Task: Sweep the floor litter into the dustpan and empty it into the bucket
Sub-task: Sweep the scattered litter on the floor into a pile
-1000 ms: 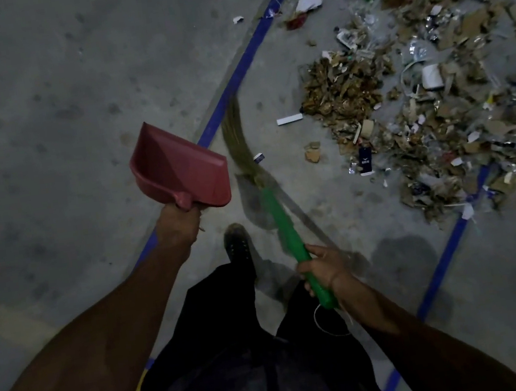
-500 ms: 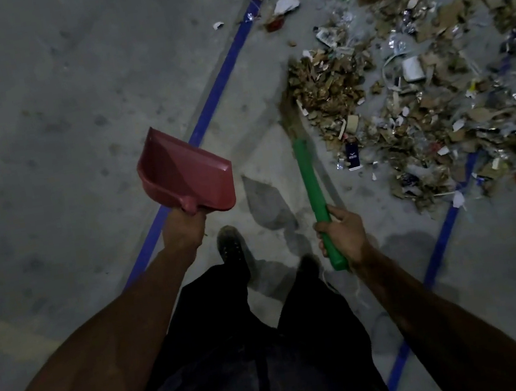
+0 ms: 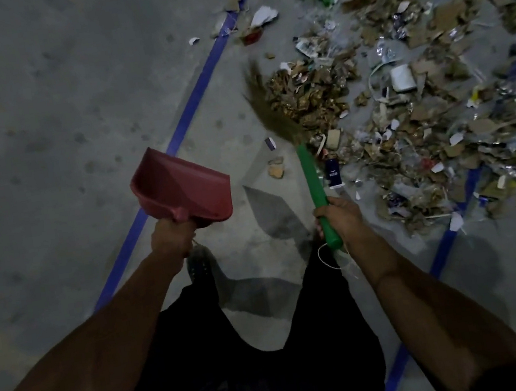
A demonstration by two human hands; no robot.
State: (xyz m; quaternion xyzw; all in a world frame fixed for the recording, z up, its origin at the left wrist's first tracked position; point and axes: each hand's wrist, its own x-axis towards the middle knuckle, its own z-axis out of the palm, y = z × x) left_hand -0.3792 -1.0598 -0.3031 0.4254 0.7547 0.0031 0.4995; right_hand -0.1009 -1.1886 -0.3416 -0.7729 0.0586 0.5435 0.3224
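right hand (image 3: 341,216): gripping broom (image 3: 313,180), bristles lying ahead-left against litter (image 3: 405,113)
left hand (image 3: 172,238): gripping dustpan (image 3: 181,186), hanging left, off the floor

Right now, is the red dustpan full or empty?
Empty: the dustpan, held off the floor by the left hand, shows only bare red inside.

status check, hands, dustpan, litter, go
Left hand grips red dustpan, held off floor, empty. Right hand grips green broom, bristles at litter pile edge. No bucket in view.
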